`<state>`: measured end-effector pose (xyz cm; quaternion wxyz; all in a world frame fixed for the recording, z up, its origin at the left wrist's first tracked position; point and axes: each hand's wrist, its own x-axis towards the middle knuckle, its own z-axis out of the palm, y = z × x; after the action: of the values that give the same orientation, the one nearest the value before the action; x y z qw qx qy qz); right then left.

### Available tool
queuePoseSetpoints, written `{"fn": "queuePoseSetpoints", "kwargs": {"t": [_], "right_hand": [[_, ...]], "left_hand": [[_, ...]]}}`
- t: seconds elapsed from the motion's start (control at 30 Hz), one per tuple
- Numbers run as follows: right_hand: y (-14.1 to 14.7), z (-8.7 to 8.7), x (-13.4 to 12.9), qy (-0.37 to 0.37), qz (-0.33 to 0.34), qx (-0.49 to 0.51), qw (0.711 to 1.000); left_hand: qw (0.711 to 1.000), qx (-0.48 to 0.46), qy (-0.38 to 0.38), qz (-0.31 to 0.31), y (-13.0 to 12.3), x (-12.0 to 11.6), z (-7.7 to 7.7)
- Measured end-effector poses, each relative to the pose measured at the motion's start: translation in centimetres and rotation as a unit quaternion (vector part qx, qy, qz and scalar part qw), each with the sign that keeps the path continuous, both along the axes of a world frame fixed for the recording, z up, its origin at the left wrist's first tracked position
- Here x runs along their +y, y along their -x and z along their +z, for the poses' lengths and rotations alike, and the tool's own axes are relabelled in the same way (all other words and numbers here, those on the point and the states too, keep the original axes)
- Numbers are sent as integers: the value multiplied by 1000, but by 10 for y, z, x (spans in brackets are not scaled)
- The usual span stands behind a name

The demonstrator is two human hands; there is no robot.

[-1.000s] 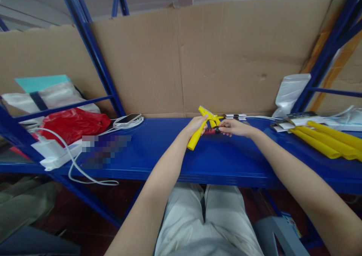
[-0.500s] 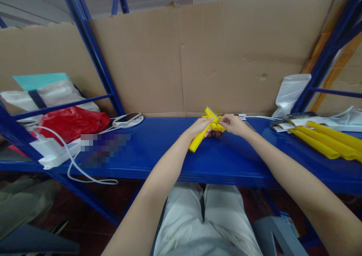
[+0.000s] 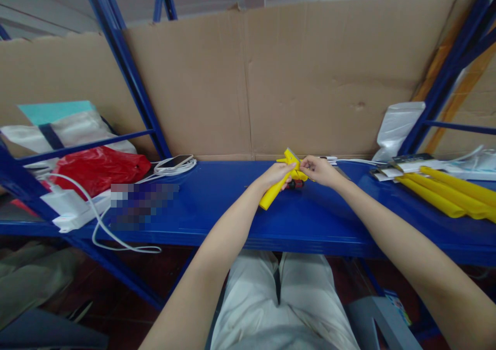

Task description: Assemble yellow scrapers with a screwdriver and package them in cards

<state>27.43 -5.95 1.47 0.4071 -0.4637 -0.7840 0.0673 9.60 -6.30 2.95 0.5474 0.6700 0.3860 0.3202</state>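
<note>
My left hand (image 3: 275, 174) is closed around the yellow handle of a scraper (image 3: 271, 195), just above the blue tabletop. The scraper slants up and away to the right, and its wide head carries a pale metal edge at the far end. Pinched fingers of my right hand (image 3: 313, 168) are at the right side of that head; what lies between their tips is too small to make out. Other yellow pieces (image 3: 299, 175) show just under the head, partly hidden by it. Beneath my hands lies a red and black tool handle (image 3: 297, 184), like a screwdriver's.
Several yellow handles with card packaging (image 3: 445, 192) lie at the right. A white plastic bag (image 3: 401, 128) leans against the cardboard wall (image 3: 329, 71). On the left are a phone (image 3: 176, 161) on a coiled white cable, a red bag (image 3: 101, 169) and a power strip (image 3: 81, 213).
The scraper's head has turned slightly and shifted a little to the right in my left hand. My right hand's fingers stay at its side, almost unmoved.
</note>
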Motion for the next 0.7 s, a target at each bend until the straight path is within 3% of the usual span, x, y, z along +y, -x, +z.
{"fn": "queuePoseSetpoints", "kwargs": {"t": [0.7], "right_hand": [[1,-1,1,13,-11,-21,1000]], "left_hand": [[1000,25,-10,4,1,-1,1]]}}
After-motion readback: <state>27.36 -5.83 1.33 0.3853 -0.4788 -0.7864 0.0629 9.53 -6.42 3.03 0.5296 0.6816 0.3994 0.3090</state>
